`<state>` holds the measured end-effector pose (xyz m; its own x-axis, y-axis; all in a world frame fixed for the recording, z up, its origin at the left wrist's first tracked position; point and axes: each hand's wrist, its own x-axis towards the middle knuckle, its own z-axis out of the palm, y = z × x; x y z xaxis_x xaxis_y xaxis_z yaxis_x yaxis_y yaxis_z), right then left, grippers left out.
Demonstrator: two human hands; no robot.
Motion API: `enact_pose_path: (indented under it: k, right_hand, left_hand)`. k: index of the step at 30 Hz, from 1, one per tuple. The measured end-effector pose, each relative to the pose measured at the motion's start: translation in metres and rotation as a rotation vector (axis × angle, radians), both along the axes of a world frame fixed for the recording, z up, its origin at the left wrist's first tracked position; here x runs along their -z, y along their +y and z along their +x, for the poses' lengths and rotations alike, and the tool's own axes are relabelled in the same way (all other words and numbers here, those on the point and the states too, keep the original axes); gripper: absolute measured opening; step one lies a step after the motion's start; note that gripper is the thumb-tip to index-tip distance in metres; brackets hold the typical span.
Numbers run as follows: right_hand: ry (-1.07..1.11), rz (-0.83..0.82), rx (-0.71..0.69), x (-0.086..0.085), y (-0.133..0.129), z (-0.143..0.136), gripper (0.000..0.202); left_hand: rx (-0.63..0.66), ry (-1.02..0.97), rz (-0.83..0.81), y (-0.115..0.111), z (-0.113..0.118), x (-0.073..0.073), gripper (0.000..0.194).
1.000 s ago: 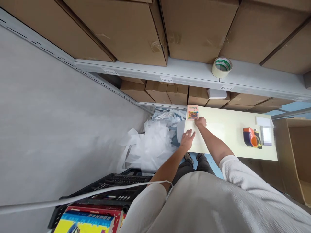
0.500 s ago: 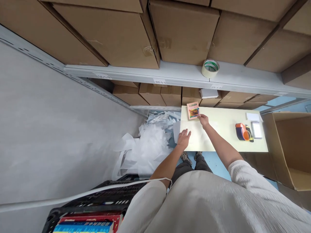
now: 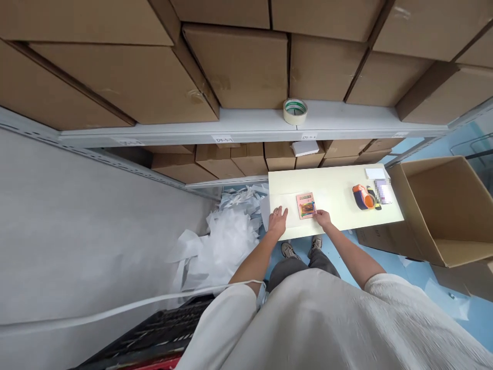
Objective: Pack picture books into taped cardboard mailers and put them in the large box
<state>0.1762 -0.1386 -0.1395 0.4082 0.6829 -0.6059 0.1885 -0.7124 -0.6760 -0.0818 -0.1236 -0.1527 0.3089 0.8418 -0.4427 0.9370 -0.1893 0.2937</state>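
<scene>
A small pink book (image 3: 306, 205) with a colourful picture on its cover is over the pale table (image 3: 331, 180), toward its left side. My right hand (image 3: 322, 219) pinches the book at its lower right corner. To the left of the book, my left hand (image 3: 278, 221) rests with fingers spread on a sheet of thin white paper (image 3: 288, 203). That sheet lies on the table's left end, and part of it hangs past the edge.
An orange and purple tape dispenser (image 3: 363, 197) stands on the table's right part. Farther right is a large open carton (image 3: 416, 216). Crumpled white paper (image 3: 231, 241) is heaped at left. A tape roll (image 3: 295, 111) sits on the shelf (image 3: 250, 123) below stacked cartons (image 3: 246, 67).
My right hand has drawn the book from the table's back edge nearer to me, over the white sheet. My left hand stays on the paper. The view has turned to the right.
</scene>
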Motion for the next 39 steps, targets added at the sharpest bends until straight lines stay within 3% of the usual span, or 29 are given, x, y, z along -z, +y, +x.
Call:
enact_pose_path:
  k: [7, 10, 16, 21, 27, 34, 39]
  right_hand:
    - [-0.097, -0.054, -0.045, 0.013, -0.006, 0.024, 0.009]
    - [-0.123, -0.062, -0.06, 0.017, -0.006, 0.038, 0.017]
    - [-0.342, -0.065, -0.096, 0.025, 0.004, 0.065, 0.043]
    - [-0.429, -0.086, -0.058, 0.034, 0.019, 0.066, 0.034]
    - [-0.315, -0.139, -0.169, 0.025, 0.024, 0.06, 0.015]
    - [-0.26, 0.019, -0.219, 0.007, 0.021, 0.06, 0.014]
    - [-0.26, 0.188, -0.334, 0.007, 0.021, 0.046, 0.009]
  left_hand:
    - [-0.024, 0.051, -0.008, 0.001, 0.007, -0.008, 0.083]
    - [-0.042, 0.061, 0.036, -0.001, 0.017, -0.017, 0.08]
    - [0.084, -0.119, 0.076, -0.003, 0.069, -0.032, 0.069]
    - [0.147, -0.102, 0.009, 0.0, 0.102, -0.023, 0.086]
    - [0.129, -0.041, 0.054, -0.003, 0.106, -0.01, 0.08]
    - [0.094, -0.026, 0.077, -0.002, 0.11, -0.013, 0.079]
    - [0.046, -0.071, 0.049, 0.001, 0.11, -0.014, 0.082]
